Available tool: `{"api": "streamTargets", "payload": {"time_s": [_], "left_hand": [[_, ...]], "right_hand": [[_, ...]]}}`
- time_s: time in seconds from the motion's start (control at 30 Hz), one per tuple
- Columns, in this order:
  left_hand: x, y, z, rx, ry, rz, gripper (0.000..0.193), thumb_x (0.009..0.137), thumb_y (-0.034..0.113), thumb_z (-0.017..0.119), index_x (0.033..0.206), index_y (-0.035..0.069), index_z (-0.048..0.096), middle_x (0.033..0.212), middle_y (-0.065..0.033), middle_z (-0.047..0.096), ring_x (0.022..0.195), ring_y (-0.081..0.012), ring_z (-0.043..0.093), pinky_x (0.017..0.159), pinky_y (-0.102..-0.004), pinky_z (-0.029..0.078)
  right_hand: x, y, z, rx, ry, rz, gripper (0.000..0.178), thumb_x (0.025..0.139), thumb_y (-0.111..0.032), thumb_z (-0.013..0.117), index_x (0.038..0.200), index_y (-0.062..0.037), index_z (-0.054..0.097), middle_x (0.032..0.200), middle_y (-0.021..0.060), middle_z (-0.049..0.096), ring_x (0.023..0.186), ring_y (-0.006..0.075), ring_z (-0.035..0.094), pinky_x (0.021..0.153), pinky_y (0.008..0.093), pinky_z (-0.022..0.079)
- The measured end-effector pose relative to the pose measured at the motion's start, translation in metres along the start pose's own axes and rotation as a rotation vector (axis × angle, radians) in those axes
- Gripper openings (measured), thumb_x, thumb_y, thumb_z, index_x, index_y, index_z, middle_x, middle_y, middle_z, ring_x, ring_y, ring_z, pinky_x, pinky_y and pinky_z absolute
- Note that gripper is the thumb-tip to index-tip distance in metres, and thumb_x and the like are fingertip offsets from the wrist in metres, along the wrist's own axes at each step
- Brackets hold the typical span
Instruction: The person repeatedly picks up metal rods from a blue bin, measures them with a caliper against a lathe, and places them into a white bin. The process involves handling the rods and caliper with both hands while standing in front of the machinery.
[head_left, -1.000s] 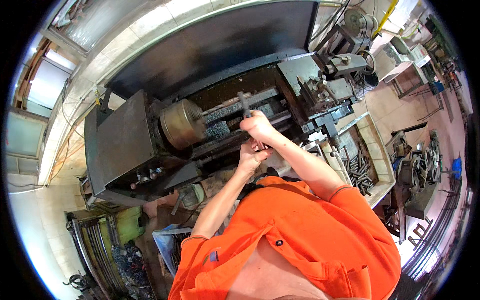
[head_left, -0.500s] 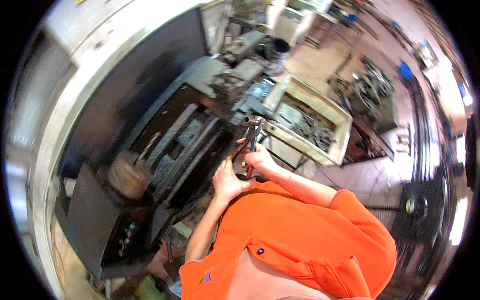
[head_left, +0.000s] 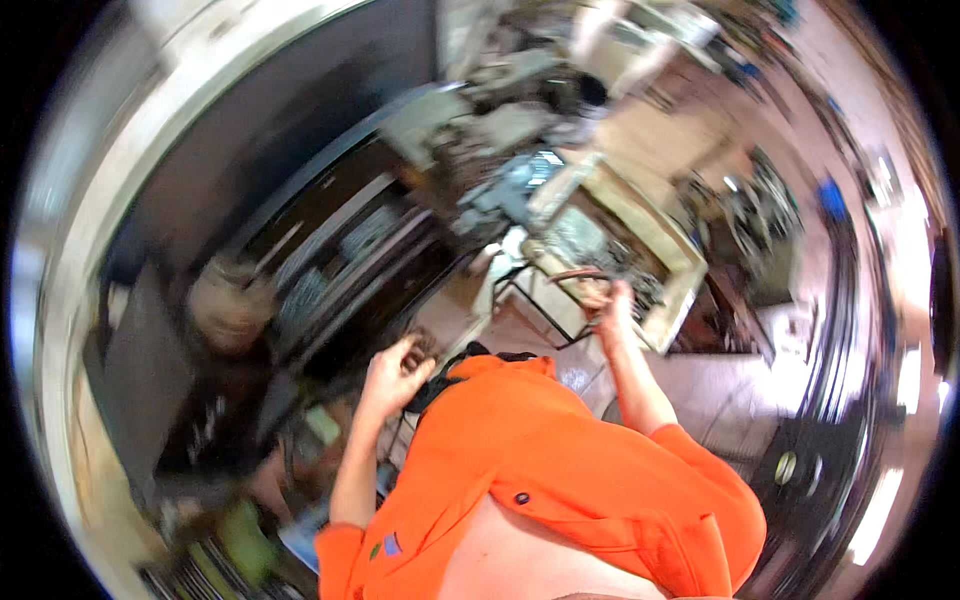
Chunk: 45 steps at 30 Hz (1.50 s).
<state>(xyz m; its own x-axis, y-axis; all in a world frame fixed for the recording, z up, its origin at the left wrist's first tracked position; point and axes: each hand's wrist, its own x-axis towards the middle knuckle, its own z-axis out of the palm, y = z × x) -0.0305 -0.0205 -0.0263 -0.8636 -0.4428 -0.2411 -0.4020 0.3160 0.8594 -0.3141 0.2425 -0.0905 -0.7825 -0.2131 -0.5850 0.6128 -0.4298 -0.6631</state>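
My right hand (head_left: 613, 308) is over the near side of a pale rectangular tray and is closed on red-handled pliers (head_left: 580, 274), which are smeared by motion. Apart from it, at the left in front of my waist, my left hand (head_left: 392, 378) has its fingers curled. Something small, dark and brownish shows at its fingertips, too blurred to name. Inside the tray (head_left: 690, 300) lie many loose grey metal pieces (head_left: 640, 275).
A dark machine bed with rails (head_left: 350, 245) fills the left, with a round brownish drum (head_left: 232, 305) at its near end. A black metal stand (head_left: 540, 310) is under the tray. Beyond it lies a heap of metal parts (head_left: 755, 205). Long dark bars (head_left: 835, 290) run along the right.
My hands, together on the pliers before, have parted. The right moved rightward to the tray with the pliers; the left moved left and nearer. The short metal tube at the pliers' jaws no longer shows there.
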Motion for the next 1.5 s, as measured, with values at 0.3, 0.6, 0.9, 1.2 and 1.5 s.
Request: {"api": "streamTargets", "payload": {"time_s": [0.3,0.6,0.9,1.2,1.5], "left_hand": [[-0.153,-0.078,-0.020,-0.233,0.540,-0.531,0.041,0.078,0.022,0.061,0.109,-0.004,0.055,0.084,-0.0161,0.064,0.077,-0.0173,0.059,0.070,-0.0320,0.047],[-0.337,-0.176,0.040,-0.182,1.139,-1.122,0.038,0.068,0.023,0.063,0.095,-0.003,0.062,0.069,-0.0164,0.063,0.064,-0.0222,0.062,0.061,-0.0330,0.047],[-0.314,-0.240,0.066,0.310,0.620,-1.318,0.035,0.066,0.031,0.066,0.089,0.004,0.064,0.090,-0.0167,0.064,0.087,-0.0309,0.062,0.073,-0.0401,0.050],[-0.304,-0.274,0.064,0.595,0.145,-1.245,0.017,0.072,0.015,0.056,0.083,0.008,0.067,0.087,-0.0129,0.066,0.081,-0.0280,0.064,0.068,-0.0371,0.051],[-0.358,-0.167,0.038,-0.454,1.313,-0.928,0.021,0.079,0.016,0.059,0.074,-0.005,0.060,0.060,-0.0103,0.060,0.049,-0.0188,0.058,0.046,-0.0301,0.045]], "right_hand": [[0.019,0.050,-0.017,-0.154,-0.316,0.613,0.049,0.081,-0.036,0.050,0.115,-0.0018,0.049,0.104,0.0123,0.059,0.044,0.0056,0.034,0.041,0.0186,0.035],[0.024,0.115,0.039,-0.354,-0.655,1.025,0.060,0.069,-0.031,0.067,0.116,0.0002,0.049,0.109,0.0138,0.058,0.046,0.0030,0.032,0.047,0.0154,0.032],[0.018,0.115,0.072,-0.569,-0.728,0.952,0.053,0.077,-0.031,0.055,0.118,0.0019,0.048,0.113,0.0174,0.056,0.047,0.0038,0.032,0.049,0.0160,0.033],[-0.014,0.107,0.075,-0.606,-0.612,0.844,0.044,0.077,-0.024,0.050,0.113,-0.0005,0.051,0.112,0.0230,0.055,0.044,0.0051,0.031,0.041,0.0168,0.030],[-0.032,0.104,0.079,-0.634,-0.834,0.735,0.052,0.073,-0.031,0.055,0.115,-0.0021,0.049,0.120,0.0128,0.054,0.045,0.0062,0.028,0.041,0.0183,0.026]]}}
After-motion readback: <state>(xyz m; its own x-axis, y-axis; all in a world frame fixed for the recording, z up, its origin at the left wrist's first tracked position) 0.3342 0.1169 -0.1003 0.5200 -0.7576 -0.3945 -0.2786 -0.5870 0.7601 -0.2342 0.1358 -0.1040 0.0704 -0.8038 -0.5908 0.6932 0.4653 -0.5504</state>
